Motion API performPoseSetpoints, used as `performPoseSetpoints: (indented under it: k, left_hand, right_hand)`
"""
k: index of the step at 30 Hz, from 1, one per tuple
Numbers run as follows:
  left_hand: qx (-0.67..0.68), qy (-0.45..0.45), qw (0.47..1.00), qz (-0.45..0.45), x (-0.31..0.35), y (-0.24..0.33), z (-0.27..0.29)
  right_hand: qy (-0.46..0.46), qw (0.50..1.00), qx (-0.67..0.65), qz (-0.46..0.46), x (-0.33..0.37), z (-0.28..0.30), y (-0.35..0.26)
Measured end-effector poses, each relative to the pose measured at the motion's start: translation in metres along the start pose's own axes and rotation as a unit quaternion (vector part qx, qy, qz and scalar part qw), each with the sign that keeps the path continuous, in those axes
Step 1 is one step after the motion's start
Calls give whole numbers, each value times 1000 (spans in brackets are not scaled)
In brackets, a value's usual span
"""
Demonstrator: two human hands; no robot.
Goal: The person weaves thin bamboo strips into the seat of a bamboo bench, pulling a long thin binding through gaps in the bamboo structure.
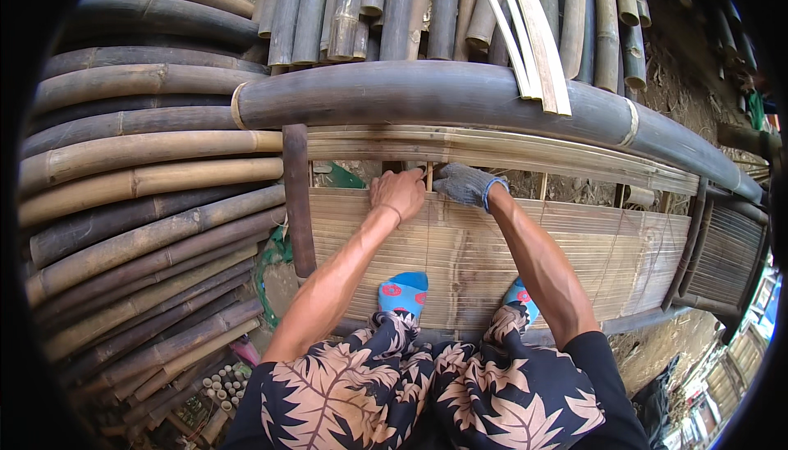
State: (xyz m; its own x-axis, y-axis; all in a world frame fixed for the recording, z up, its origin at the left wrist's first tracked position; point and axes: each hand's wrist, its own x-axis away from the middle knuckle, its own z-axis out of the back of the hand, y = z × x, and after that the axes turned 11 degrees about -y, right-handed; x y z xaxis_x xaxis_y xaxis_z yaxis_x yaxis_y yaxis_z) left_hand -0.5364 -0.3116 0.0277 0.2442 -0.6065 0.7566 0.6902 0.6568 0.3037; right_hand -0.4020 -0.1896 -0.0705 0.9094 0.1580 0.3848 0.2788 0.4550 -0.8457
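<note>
A bench of split bamboo lies in front of me, its slatted seat (484, 261) made of thin strips running left to right. A long gap parts the seat from a band of bamboo strips (509, 146) beyond it. My left hand (398, 194), bare, is curled at the seat's far edge, its fingertips down in the gap. Just right of it, my right hand (465, 185) wears a grey knitted glove with a blue cuff, its fingers also curled at the gap. A thin bamboo crosspiece (429, 175) shows between the hands. Whatever either hand grips is hidden.
A thick dark bamboo pole (394, 93) runs along the bench's far side, with pale split strips (538, 40) resting across it. Bamboo poles (156, 122) are stacked at left; more cut poles (369, 7) lie beyond. My feet in blue socks (402, 292) are on the seat.
</note>
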Motion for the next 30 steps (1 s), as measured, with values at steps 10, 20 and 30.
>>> performPoseSetpoints:
  k: [10,20,30]
  left_hand:
    - [169,85,974,-124,21,-33,13]
    - [405,-140,882,-195,69,-26,66]
    - [-183,-65,948,-253,4,-51,51]
  right_hand:
    - [218,951,69,-209,32,8,-112]
    - [254,907,-317,-112,189,-10,-175]
    - [445,685,71,-572,712,-160,-173]
